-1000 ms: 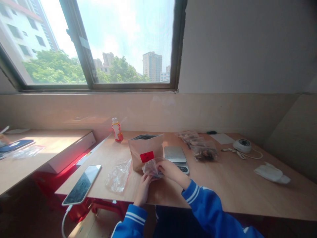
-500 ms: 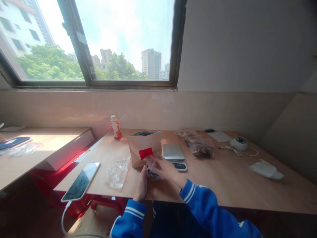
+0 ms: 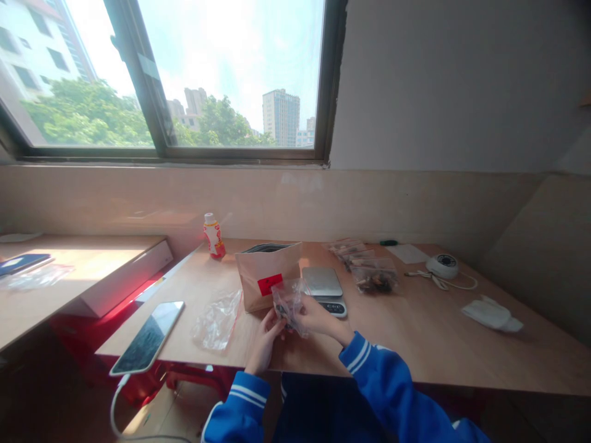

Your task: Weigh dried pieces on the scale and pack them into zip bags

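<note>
1. A person's left hand (image 3: 265, 340) and right hand (image 3: 318, 319) pinch a clear plastic bag (image 3: 287, 296), its dark contents blurred.
2. The bag is just before a kraft stand-up pouch (image 3: 249, 280), covering its lower right corner; the pouch's inside is hidden.
3. Blue sleeves (image 3: 392, 381) run out of frame.

The little clear bag (image 3: 290, 294) is thin, shiny and crinkly, and some small dark bits (image 3: 282, 311) show through low on its left side. The left hand (image 3: 265, 337) holds it low on the left and the right hand (image 3: 317, 317) holds it on the right, so its top part sticks up. It is over the near part of the bench (image 3: 392, 344), just nearer than the brown bag (image 3: 265, 264), and its top is too blurry to tell if it is open.
</note>
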Motion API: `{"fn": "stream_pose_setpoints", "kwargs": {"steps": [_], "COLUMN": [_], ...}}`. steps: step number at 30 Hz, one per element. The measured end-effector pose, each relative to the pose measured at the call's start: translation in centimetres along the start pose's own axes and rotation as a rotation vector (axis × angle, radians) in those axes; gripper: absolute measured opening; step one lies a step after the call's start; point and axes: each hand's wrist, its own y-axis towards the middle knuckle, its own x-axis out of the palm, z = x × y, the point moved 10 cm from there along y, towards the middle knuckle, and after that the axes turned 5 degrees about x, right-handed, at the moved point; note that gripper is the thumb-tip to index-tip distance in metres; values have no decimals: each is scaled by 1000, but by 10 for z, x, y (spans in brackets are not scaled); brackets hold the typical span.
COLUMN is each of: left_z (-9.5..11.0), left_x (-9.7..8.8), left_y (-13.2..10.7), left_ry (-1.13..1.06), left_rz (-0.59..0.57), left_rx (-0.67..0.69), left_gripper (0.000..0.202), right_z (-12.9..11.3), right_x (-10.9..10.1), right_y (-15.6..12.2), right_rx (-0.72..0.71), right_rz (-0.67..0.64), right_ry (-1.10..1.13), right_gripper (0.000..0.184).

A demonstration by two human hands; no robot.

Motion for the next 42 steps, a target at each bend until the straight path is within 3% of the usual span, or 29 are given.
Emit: {"fn": "stream_pose_setpoints", "kwargs": {"steps": [4, 8, 14, 20, 28, 33, 38, 42], "left_z": [-1, -3, 2, 5, 9, 8, 5, -1], "left_x": [0, -2, -7, -2, 1, -1, -5, -10], "left_y": [1, 2, 2, 0, -1, 0, 0, 1], "left_ry": [0, -31, -8, -22, 28, 61, 60, 30], "left_rz": [-8, -24, 5, -8, -22, 1, 27, 51], "left_rx": [17, 55, 122, 104, 82, 86, 98, 79], "left_gripper": [41, 33, 21, 22, 19, 20, 24, 24], "right_z": [2, 5, 9, 33, 17, 24, 27, 29], "right_x": [15, 16, -1, -13, -14, -11, -24, -46], "right_y": [-3, -6, -2, 1, -1, -2, -6, -17], "right_rx": [-37, -20, -26, 62, 3, 69, 56, 61], "right_rz": [-195, -276, -47, 127, 143, 138, 217, 243], "right_ry": [158, 239, 233, 203, 137, 147, 204, 217], "right_gripper": [40, 60, 39, 37, 36, 40, 33, 26]}}
